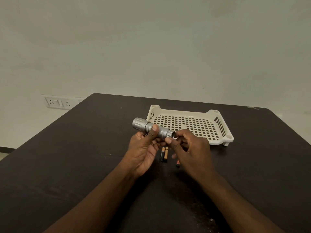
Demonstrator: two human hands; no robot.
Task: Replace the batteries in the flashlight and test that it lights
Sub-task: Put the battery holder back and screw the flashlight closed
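Flashlight (152,128) gripped in the left hand (143,148), right hand (188,147) pinching its open tail, batteries (164,154) on the table (67,165), untested.

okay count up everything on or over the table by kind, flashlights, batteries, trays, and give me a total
Flashlight, held in the left hand, right hand at its tail end: 1
Batteries on the table, two side by side and one partly hidden: 3
White tray: 1
Total: 5

A cream slotted tray (220,130) sits on the dark table (70,157); wall sockets (58,102) behind.
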